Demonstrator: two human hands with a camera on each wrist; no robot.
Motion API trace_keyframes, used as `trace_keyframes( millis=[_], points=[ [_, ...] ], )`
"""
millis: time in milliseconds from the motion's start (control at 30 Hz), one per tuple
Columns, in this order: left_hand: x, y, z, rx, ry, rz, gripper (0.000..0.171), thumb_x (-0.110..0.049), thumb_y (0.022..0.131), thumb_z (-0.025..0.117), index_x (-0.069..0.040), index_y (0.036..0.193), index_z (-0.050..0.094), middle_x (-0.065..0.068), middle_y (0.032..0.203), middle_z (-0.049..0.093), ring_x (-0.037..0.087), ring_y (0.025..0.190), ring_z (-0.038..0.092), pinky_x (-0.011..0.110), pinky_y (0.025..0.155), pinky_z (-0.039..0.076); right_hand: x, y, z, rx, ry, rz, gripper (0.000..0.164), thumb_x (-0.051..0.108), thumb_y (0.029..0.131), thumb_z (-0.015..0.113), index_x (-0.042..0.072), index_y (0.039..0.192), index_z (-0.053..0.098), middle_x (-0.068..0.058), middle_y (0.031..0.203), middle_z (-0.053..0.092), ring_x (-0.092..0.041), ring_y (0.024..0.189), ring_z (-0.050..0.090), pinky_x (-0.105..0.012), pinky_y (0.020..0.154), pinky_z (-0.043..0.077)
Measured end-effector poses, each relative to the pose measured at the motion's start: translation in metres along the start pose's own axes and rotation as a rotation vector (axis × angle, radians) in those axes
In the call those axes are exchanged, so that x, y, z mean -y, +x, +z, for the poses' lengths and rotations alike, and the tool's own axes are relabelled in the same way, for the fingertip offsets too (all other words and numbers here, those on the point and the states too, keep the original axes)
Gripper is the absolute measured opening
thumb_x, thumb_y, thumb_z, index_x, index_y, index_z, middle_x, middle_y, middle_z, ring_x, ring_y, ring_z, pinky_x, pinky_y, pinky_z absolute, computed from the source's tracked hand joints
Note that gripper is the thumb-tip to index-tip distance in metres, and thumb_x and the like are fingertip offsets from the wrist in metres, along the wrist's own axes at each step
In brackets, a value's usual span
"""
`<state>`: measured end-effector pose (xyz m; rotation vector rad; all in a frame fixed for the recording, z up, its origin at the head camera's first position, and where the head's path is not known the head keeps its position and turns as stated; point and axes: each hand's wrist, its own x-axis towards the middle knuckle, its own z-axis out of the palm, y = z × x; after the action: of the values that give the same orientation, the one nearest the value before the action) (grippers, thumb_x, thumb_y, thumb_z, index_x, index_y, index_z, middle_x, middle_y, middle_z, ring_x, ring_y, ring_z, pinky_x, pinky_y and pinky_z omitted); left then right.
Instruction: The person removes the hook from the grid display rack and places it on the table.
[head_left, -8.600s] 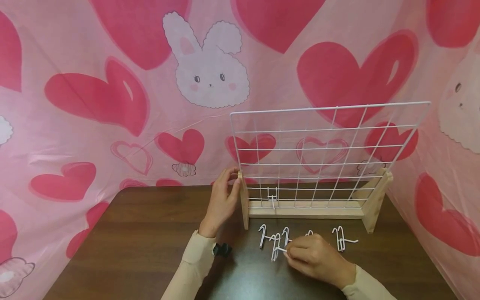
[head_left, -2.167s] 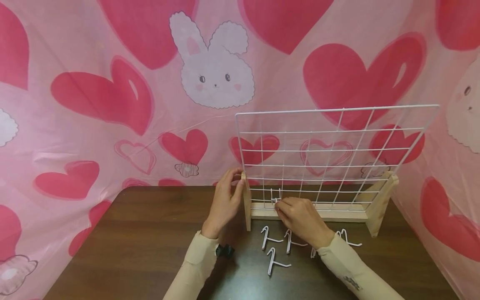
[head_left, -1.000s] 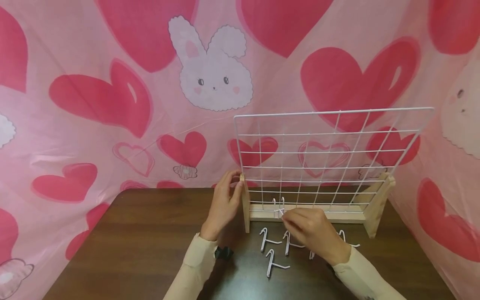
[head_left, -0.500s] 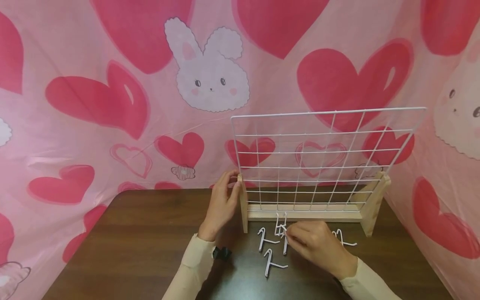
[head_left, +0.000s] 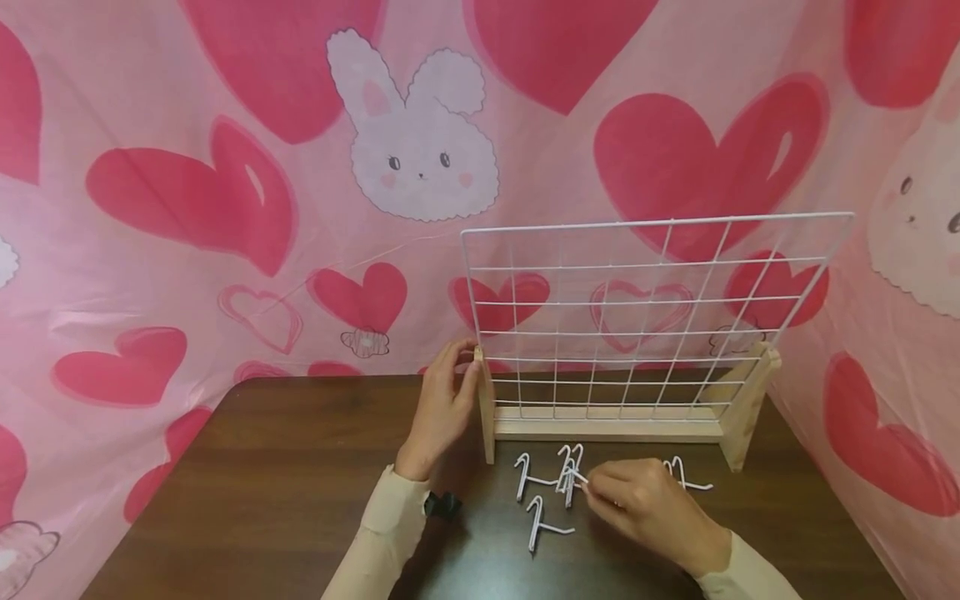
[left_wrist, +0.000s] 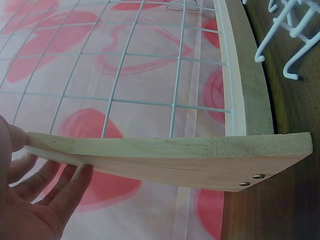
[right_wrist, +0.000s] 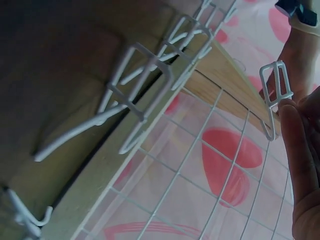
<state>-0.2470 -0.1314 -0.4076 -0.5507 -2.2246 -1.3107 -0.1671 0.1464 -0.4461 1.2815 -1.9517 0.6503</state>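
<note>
In the head view my left hand point(head_left: 437, 417) grips the top of the left wooden side panel point(head_left: 487, 417) of a white wire grid rack point(head_left: 656, 222). The left wrist view shows the thumb on one face of that panel and the fingers on the other. My right hand point(head_left: 652, 508) pinches the prong of a white wire hook point(right_wrist: 275, 95) between thumb and fingertips. That hook is in front of the rack, overlapping another hook on the table in the head view. More white hooks lie nearby: one at left point(head_left: 523, 477), a nearer hook point(head_left: 536, 525), and others partly behind my right hand.
A wooden crossbar point(head_left: 607, 429) joins the rack's side panels at the bottom. The brown table point(head_left: 300, 483) reaches back to a pink cloth point(head_left: 540, 183) with hearts and rabbits. A small black object point(head_left: 444, 505) sits at my left wrist.
The hook that hung low on the grid's left has come off in my right hand and moved down toward me. An earlier-held hook now lies on the table. My left hand stays put.
</note>
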Motion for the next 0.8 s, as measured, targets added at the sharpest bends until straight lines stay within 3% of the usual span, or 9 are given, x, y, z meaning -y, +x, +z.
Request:
trace_keyframes(
  millis=[400,500,600,800],
  points=[
    [0.000,-0.001,-0.001,0.022,0.038,-0.007,0.028,-0.016,0.098,0.056,-0.011,0.125,0.057,0.009,0.116,0.064,0.018,0.108,0.065,0.037,0.091,0.055,0.000,-0.023,-0.002,0.072,0.028,-0.049,0.030,0.018,0.096,0.050,0.022,0.067,0.055,0.015,0.065,0.046,0.009,0.059,0.041,-0.004,0.052,0.035],
    [0.000,0.000,-0.002,0.023,0.037,-0.003,0.028,-0.018,0.098,0.056,-0.011,0.125,0.057,0.011,0.116,0.064,0.019,0.108,0.065,0.039,0.091,0.056,-0.001,-0.027,-0.003,0.104,0.041,-0.060,0.026,0.012,0.088,0.060,0.022,0.066,0.052,0.016,0.065,0.044,0.008,0.058,0.040,-0.004,0.053,0.034],
    [-0.001,0.000,-0.002,0.026,0.041,-0.016,0.027,-0.018,0.098,0.056,-0.012,0.125,0.057,0.009,0.116,0.063,0.018,0.108,0.065,0.037,0.089,0.056,-0.003,-0.031,-0.003,0.124,0.044,-0.071,0.027,0.007,0.074,0.071,0.023,0.065,0.050,0.016,0.063,0.040,0.009,0.056,0.038,-0.003,0.052,0.031],
    [-0.001,-0.001,-0.002,0.027,0.044,-0.037,0.028,-0.017,0.098,0.056,-0.014,0.125,0.057,0.008,0.117,0.063,0.018,0.108,0.065,0.039,0.087,0.057,-0.006,-0.036,-0.005,0.148,0.052,-0.065,0.033,0.004,0.066,0.073,0.025,0.063,0.048,0.018,0.060,0.038,0.009,0.054,0.036,-0.003,0.052,0.027]
  ],
)
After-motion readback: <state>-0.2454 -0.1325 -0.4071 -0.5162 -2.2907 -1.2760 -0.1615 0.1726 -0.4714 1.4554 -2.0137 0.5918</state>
